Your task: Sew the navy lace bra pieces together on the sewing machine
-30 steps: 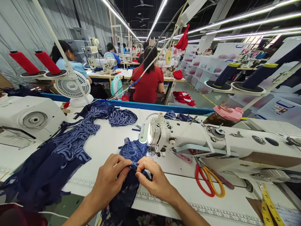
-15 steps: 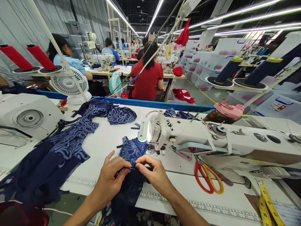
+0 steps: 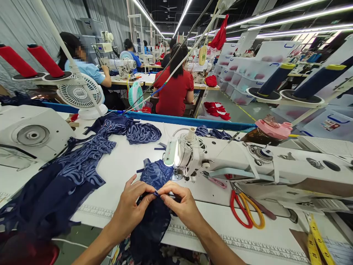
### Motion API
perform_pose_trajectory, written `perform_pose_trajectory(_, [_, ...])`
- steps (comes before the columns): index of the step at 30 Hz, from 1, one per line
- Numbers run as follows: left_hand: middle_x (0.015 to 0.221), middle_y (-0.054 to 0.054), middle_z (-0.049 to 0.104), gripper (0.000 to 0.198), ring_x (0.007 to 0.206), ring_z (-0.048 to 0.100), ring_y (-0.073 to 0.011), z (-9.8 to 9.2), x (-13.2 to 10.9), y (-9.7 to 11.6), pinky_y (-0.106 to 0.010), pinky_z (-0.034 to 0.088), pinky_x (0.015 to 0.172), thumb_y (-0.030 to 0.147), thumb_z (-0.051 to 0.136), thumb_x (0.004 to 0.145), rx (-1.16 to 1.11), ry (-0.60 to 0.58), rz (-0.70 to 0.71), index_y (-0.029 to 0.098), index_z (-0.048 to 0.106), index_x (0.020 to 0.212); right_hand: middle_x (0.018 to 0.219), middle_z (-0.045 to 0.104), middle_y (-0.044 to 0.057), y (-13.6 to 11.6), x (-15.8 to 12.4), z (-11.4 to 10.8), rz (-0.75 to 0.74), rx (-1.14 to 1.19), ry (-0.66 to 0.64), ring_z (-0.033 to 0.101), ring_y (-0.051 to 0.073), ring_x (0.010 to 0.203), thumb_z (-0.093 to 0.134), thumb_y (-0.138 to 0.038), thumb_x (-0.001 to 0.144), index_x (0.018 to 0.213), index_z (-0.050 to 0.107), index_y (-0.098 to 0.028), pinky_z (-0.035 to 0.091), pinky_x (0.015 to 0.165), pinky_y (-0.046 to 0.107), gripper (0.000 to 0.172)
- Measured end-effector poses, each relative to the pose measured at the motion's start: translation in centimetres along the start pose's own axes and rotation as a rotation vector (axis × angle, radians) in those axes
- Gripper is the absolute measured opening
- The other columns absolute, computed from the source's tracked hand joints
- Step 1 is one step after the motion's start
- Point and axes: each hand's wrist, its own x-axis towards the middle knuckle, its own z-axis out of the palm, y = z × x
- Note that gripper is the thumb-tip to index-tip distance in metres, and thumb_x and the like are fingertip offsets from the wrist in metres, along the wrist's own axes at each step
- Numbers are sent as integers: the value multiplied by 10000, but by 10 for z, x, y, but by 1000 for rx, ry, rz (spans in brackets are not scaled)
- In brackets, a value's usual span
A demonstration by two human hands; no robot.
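A navy patterned fabric piece (image 3: 156, 173) lies in front of the sewing machine (image 3: 190, 154), its far right edge beside the lit needle area. Its plain dark part hangs over the table's front edge toward my lap. My left hand (image 3: 135, 200) pinches the fabric between thumb and forefinger. Right beside it, my right hand (image 3: 179, 198) pinches the same fabric, so the fingertips of both hands nearly meet over a small folded bit. What lies inside the fold is too small to make out.
Red-and-yellow-handled scissors (image 3: 245, 209) and pink-handled snips (image 3: 215, 180) lie under the machine arm. A pile of navy garments (image 3: 74, 169) covers the left. A yellow tape measure (image 3: 317, 239) hangs at right. A white fan (image 3: 79, 92) and thread cones (image 3: 275, 79) stand beyond; co-workers sit ahead.
My fingertips have drawn closer together, folding the pinched fabric into a smaller bit. The camera view has shifted slightly. The fabric stays beside the needle area.
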Motion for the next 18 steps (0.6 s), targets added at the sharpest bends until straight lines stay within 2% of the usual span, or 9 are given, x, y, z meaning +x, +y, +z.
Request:
perform_pose_trajectory(7, [909, 23, 714, 112, 846, 646, -171, 1, 1, 2, -478, 223, 1167, 330, 583, 916, -93, -38, -77, 279, 670, 965, 844, 666, 25, 3, 0, -3, -24, 40, -12, 615, 157, 800, 646, -254, 893, 925, 755, -238, 489, 758, 278, 114])
perform_pose_trajectory(9, [923, 11, 710, 112, 889, 637, -180, 1, 2, 4, -436, 329, 1098, 316, 581, 916, -141, -45, -85, 270, 672, 962, 840, 665, 27, 3, 1, -4, -31, 57, -17, 613, 156, 797, 651, -242, 891, 921, 754, -237, 485, 745, 273, 108])
perform_pose_trajectory(12, [922, -9, 694, 108, 919, 621, -184, 2, 2, 7, -331, 456, 907, 294, 580, 914, -237, -41, -91, 251, 677, 935, 843, 664, 22, 4, 1, -4, -36, 80, -15, 611, 151, 796, 648, -220, 894, 920, 751, -244, 477, 737, 265, 109])
perform_pose_trajectory(14, [909, -8, 684, 102, 909, 618, -174, 3, 1, 9, -290, 468, 845, 289, 587, 910, -292, -27, -102, 245, 679, 922, 842, 662, 16, 5, 1, -3, -42, 84, -12, 608, 146, 794, 648, -209, 894, 919, 748, -250, 472, 734, 259, 111])
perform_pose_trajectory(18, [878, 7, 678, 96, 876, 625, -155, 4, 0, 12, -253, 462, 821, 293, 602, 901, -347, -23, -154, 244, 684, 904, 825, 658, 8, 4, 0, -3, -55, 83, -1, 603, 139, 780, 648, -202, 894, 894, 745, -249, 466, 729, 251, 107])
